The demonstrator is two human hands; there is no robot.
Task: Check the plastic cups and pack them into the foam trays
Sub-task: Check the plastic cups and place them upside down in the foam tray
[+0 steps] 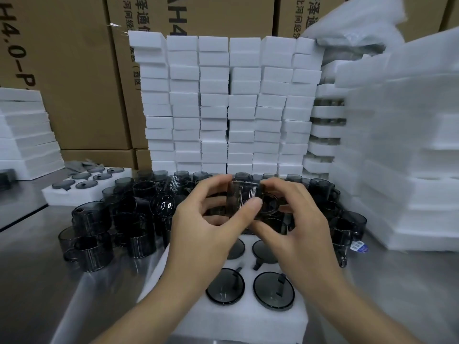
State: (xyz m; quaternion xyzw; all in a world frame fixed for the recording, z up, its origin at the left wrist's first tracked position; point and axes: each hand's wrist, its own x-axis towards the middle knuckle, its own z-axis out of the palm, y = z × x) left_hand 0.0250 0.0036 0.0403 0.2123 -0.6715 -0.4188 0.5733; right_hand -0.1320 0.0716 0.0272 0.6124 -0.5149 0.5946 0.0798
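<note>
On the steel desk (34,281) a foam tray (248,319) is set, dark cups (94,234) crowded just behind it, foam stacks (213,108) further behind.

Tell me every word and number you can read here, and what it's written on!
"H4.0-P", sideways and cut off: left cardboard box.
"AH4", cut off, and "泽通": middle cardboard box.
"泽通" again: right cardboard box.
Smaller print on those two boxes looks like "北河间经"; the rest is cut off.
Blue-and-white sticker: too small to read.
White marks on the raised cup: too blurred.
</note>
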